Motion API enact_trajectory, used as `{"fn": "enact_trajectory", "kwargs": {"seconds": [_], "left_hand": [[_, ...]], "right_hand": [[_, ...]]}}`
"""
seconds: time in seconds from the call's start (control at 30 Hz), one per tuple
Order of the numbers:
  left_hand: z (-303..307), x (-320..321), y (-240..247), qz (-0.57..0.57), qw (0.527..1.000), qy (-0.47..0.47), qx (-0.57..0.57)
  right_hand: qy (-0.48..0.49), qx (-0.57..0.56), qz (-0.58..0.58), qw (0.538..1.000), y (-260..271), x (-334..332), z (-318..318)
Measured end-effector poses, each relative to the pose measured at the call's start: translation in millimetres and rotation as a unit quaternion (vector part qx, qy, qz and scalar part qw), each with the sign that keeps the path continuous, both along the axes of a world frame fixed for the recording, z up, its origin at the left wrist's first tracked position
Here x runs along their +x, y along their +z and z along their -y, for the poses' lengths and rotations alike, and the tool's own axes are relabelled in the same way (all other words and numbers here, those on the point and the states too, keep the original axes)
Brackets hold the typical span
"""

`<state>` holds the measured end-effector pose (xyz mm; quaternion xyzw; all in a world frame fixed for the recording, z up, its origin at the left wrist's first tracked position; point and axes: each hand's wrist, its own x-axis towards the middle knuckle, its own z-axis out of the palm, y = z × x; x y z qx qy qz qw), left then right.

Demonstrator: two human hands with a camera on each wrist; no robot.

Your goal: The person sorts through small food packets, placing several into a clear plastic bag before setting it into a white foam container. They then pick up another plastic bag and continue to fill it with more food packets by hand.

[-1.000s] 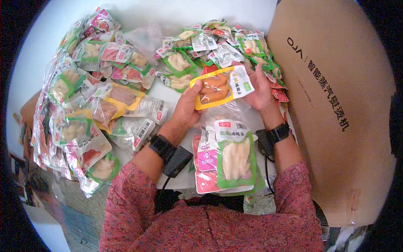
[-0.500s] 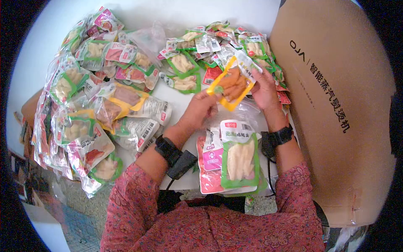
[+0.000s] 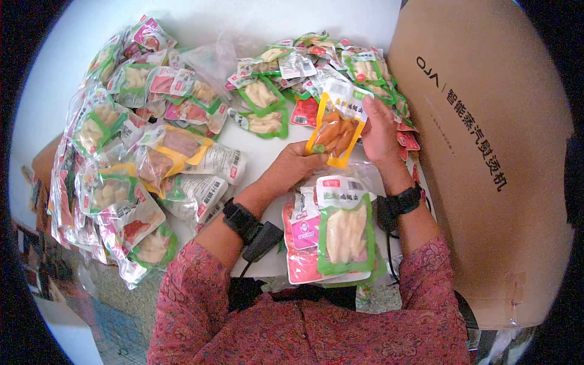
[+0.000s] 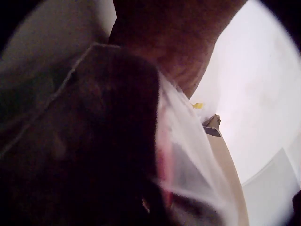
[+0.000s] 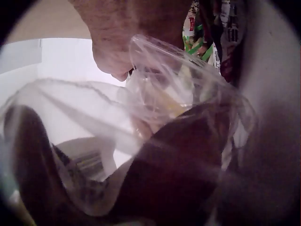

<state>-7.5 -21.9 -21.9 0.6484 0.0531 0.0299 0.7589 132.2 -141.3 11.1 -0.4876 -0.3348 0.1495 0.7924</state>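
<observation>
A yellow-edged packet (image 3: pixel 336 125) with orange-brown pieces is held upright between both hands in the head view. My left hand (image 3: pixel 295 163) pinches its lower left corner, thumb on the front. At its upper right edge, my right hand (image 3: pixel 382 131) grips it, the fingers partly behind the packet. Just below the hands lies a clear bag holding a green-edged packet (image 3: pixel 345 234) with pale pieces and a pink-and-red packet (image 3: pixel 300 236). In the wrist views, clear plastic (image 5: pixel 155 89) and dark shapes cover much of the picture, and the fingertips are hidden.
A large heap of bagged packets (image 3: pixel 97 131) fills the left of the white table (image 3: pixel 243 143). Another pile of packets (image 3: pixel 261 94) lies at the back, behind the hands. A tall cardboard box (image 3: pixel 480 182) stands along the right side.
The yellow-edged packet has turned from lying sideways to upright, its white printed end now at the top. The left hand has shifted to its lower corner; the right hand has taken hold of its upper edge.
</observation>
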Motion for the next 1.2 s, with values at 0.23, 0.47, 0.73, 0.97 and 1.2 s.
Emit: {"fn": "enact_trajectory", "kwargs": {"seconds": [0.23,0.47,0.73,0.97,1.2], "left_hand": [[-9,2,-3,-0.032,0.999,-0.038,0.02],[0,1,-2,0.014,1.0,0.005,-0.005],[-7,5,-9,0.009,0.999,0.008,-0.042],[-5,5,-6,0.005,0.998,0.02,-0.064],[-7,0,-1,0.007,0.997,0.006,-0.079]], "right_hand": [[-0.009,-0.011,0.016,1.0,-2,2,1],[0.002,0.019,-0.026,0.999,0,-2,1],[0.009,0.018,-0.03,0.999,0,-2,0],[0.022,0.017,-0.024,0.999,1,-3,0],[0.014,0.015,-0.037,0.999,2,-4,0]]}}
